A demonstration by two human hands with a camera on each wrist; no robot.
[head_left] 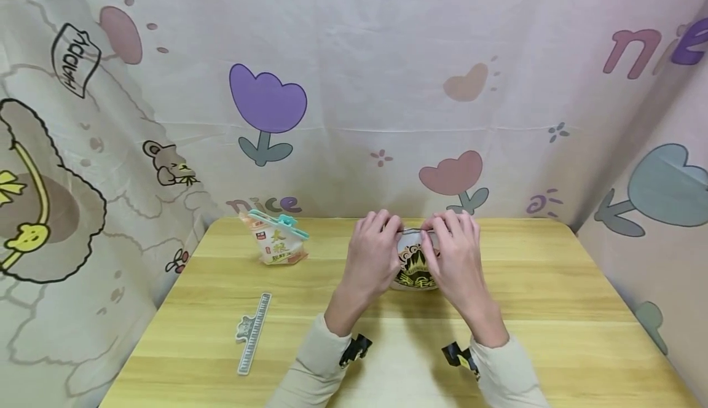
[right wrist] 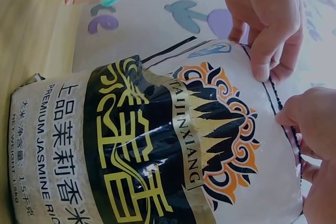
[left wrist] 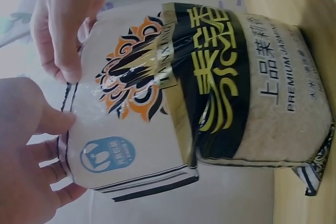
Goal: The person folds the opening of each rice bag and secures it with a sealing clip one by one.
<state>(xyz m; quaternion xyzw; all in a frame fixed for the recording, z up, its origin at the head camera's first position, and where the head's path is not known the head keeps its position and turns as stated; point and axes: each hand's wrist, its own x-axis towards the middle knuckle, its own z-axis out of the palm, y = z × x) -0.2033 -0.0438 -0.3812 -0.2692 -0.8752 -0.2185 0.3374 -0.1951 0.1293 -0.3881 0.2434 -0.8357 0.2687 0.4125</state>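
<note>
A bag of jasmine rice (head_left: pixel 416 266) stands upright near the back middle of the table, printed in black, gold and orange. My left hand (head_left: pixel 372 254) pinches the left part of its top edge between thumb and fingers. On the right part of that same edge, my right hand (head_left: pixel 456 251) pinches in the same way. In the left wrist view the bag (left wrist: pixel 142 77) bends at its upper part, and grains show through the lower film. The right wrist view shows both thumbs on the printed side of the bag (right wrist: pixel 231 140), fingers behind.
To the left at the back stands a small snack packet (head_left: pixel 276 245) with a teal sealing clip (head_left: pixel 284 220) across its top. A grey-white bear-shaped sealing clip (head_left: pixel 254 334) lies nearer on the wooden table (head_left: pixel 531 273). Patterned curtain (head_left: pixel 354 101) hangs behind and at both sides.
</note>
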